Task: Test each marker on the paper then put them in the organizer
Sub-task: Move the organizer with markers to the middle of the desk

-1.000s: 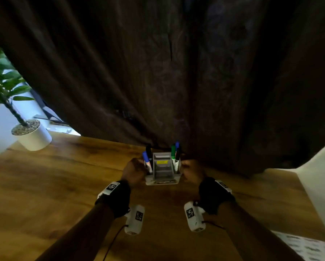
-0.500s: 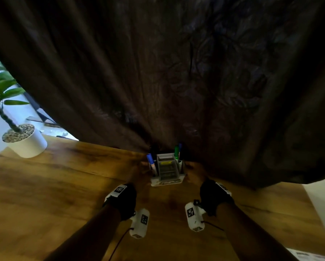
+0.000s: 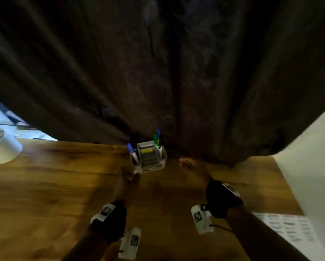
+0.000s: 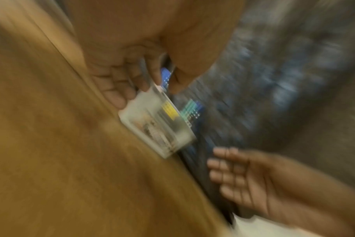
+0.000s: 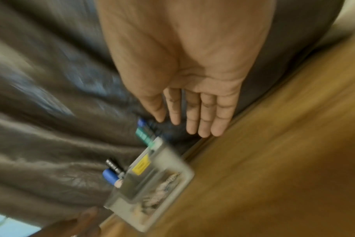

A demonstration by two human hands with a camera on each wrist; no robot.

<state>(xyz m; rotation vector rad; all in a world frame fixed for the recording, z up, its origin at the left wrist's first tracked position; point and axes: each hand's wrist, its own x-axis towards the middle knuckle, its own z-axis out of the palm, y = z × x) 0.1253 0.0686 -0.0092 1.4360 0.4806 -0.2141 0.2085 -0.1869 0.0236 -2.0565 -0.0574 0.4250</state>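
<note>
A clear plastic organizer (image 3: 150, 161) stands at the table's far edge against the dark curtain. A blue-capped marker (image 3: 130, 148) leans in its left slot; green (image 3: 155, 138), blue and black markers stand in its right slot. My left hand (image 3: 128, 174) is at the organizer's front-left corner, fingers relaxed and touching its side (image 4: 144, 89). My right hand (image 3: 186, 163) hovers to the right of the organizer, apart from it, with its fingers straight and empty (image 5: 188, 126). Both wrist views are blurred by motion.
A white plant pot (image 3: 1, 147) sits at the far left of the wooden table (image 3: 63, 185). A printed paper sheet (image 3: 289, 228) lies at the near right. The dark curtain (image 3: 158, 72) hangs behind the organizer, and a white surface (image 3: 308, 166) borders the right.
Both hands were gripping the organizer's sides a second ago. The right hand has let go and drawn back to the right; the left has slid back to the front-left corner.
</note>
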